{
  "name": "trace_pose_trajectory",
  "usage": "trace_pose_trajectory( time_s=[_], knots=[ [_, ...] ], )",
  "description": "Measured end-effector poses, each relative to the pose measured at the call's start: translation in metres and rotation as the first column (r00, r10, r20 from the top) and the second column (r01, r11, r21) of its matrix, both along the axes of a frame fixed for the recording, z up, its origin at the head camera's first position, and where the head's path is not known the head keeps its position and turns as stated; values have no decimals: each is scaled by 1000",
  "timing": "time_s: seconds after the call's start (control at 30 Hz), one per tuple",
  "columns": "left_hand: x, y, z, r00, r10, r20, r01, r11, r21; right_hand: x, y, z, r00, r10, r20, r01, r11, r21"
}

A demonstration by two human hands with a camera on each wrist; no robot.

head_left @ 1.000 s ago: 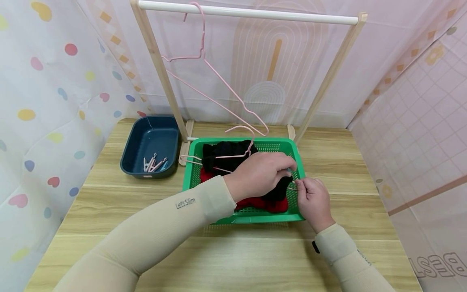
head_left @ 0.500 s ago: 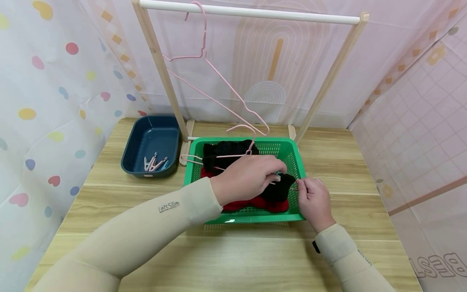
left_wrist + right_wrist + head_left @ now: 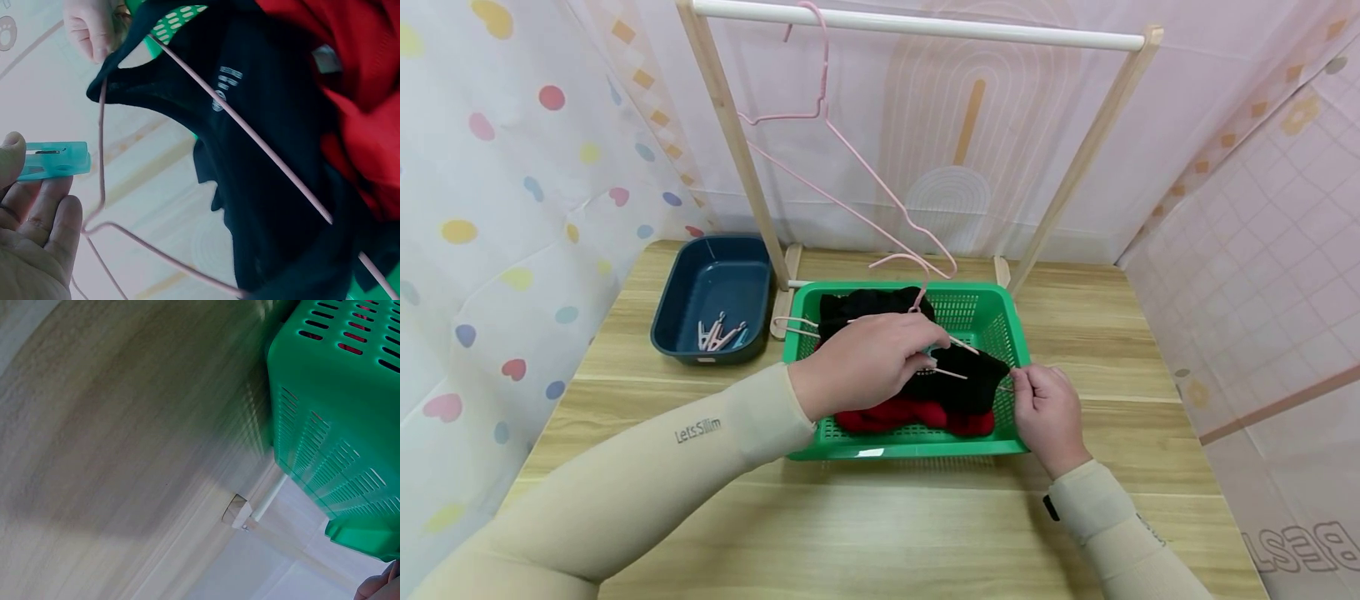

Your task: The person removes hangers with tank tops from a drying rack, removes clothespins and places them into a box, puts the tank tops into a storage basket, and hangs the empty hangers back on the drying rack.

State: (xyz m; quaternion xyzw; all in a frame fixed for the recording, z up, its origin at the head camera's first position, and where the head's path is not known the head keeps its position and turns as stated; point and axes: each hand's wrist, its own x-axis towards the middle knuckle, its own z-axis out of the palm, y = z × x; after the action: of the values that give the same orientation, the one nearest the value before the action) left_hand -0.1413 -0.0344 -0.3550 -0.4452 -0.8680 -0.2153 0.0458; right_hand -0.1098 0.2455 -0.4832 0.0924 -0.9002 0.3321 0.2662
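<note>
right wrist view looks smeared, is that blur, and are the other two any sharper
Right wrist view: the wooden table is streaked with motion blur, though the green basket stays fairly crisp. Left wrist view: sharper, the teal clip and pink hanger read clearly against a washed-out bright background. Head view: evenly lit and sharp, with wide-angle bending of the rack posts.

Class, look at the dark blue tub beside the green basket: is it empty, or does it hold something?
Not empty: the dark blue tub holds a few clothes pegs lying on its floor.
</note>
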Motion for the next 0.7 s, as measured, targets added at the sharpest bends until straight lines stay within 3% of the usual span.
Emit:
trace_pose_trajectory(
  time_s=[0.43, 0.7],
  knots=[
    [-5, -49, -5, 996, 82, -25, -82, 997, -12, 0, -1, 0, 1000, -6, 14, 6, 1000, -7],
    [-16, -87, -9, 981, 188, -45, -189, 981, -33, -1, 0, 0, 1000, 2, -20, -2, 1000, -20]
  ],
)
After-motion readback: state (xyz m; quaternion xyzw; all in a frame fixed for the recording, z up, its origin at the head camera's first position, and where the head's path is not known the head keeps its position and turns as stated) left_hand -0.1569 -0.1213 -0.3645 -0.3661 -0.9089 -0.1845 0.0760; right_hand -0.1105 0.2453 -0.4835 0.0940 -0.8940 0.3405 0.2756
